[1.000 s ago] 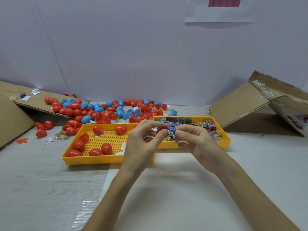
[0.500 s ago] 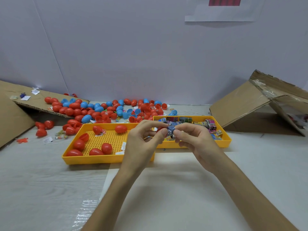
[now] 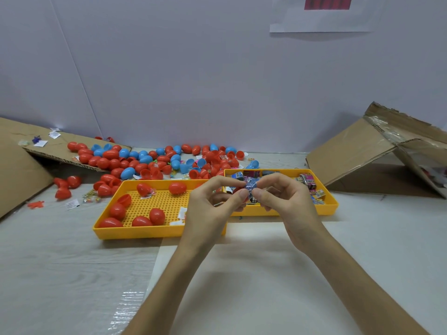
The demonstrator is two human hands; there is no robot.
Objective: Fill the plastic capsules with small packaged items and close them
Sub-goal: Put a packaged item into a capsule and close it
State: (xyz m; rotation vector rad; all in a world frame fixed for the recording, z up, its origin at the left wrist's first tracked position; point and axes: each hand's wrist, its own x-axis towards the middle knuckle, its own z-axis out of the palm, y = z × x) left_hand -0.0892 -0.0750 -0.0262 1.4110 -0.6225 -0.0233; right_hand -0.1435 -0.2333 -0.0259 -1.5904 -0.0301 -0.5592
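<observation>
Hardly anything has shifted in the last second: both hands stay raised over the inner ends of the two trays, with the right one edged a touch further right. The left hand [image 3: 208, 211] pinches the blue packet [image 3: 250, 187] from its side, thumb and forefinger clamped on it, the other fingers curled loosely underneath. The right hand [image 3: 290, 204] grips the same packet from the opposite side, thumb and forefinger tips pressed to it. So the packet sits in the air between the two hands, just above the near rim of the right yellow tray [image 3: 321, 210]. A sliver of red peeks out behind the left fingertips, and I cannot tell whether it is a capsule half in the hand or one lying behind.

Down in that right tray lie more packaged items [image 3: 307, 181], bright wrappers heaped along the far side. Beside it, touching at the corner, the left yellow tray [image 3: 145, 234] holds a handful of red capsules [image 3: 157, 215] on its perforated floor, plus a few white slips. Behind both trays, loose capsules [image 3: 145, 160], red and blue, spread across the table [image 3: 60, 262] towards the wall. Cardboard flaps lean in at the left [image 3: 17, 170] and at the right [image 3: 350, 151]. Both forearms hang over a white sheet [image 3: 266, 274].
</observation>
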